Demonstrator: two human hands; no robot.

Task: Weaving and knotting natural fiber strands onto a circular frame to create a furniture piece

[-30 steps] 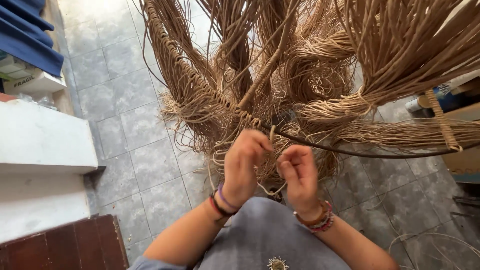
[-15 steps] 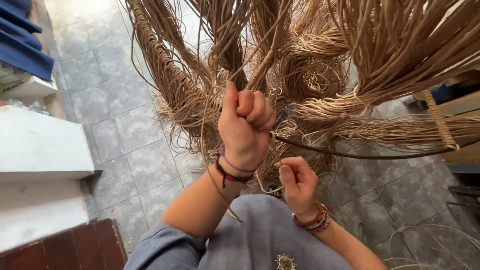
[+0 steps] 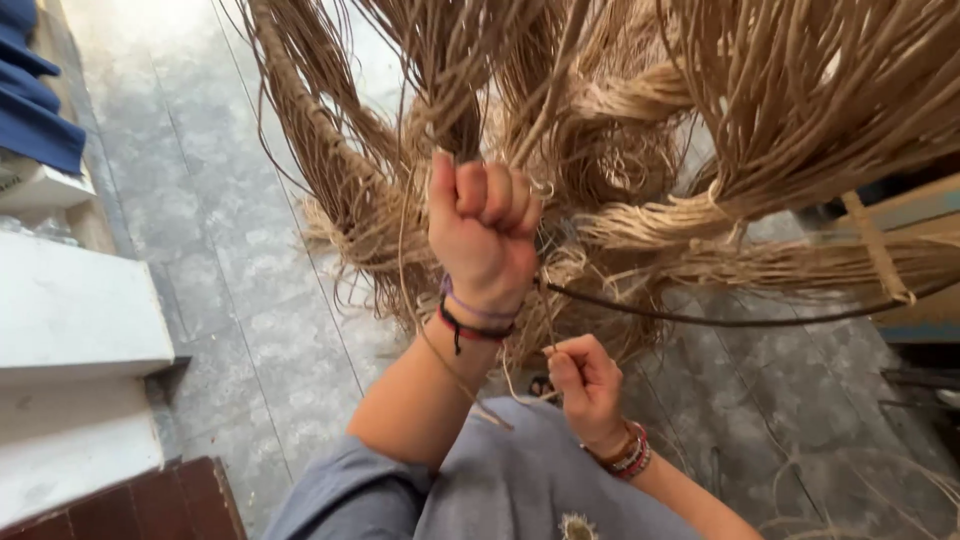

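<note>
Grey tiled floor (image 3: 250, 300) beneath a hanging mass of tan woven straw fibre bundles (image 3: 640, 150). Left hand (image 3: 482, 230), raised, is clenched in a fist around thin straw strands (image 3: 410, 290) trailing down past the wrist. Right hand (image 3: 588, 385), lower, pinches a strand just below the bundles.

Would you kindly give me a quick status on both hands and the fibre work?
Left hand fisted on raffia strands, raised. Right hand low, pinching one thin strand. Woven fibre piece hanging ahead; dark thin rod crossing beneath it.
</note>
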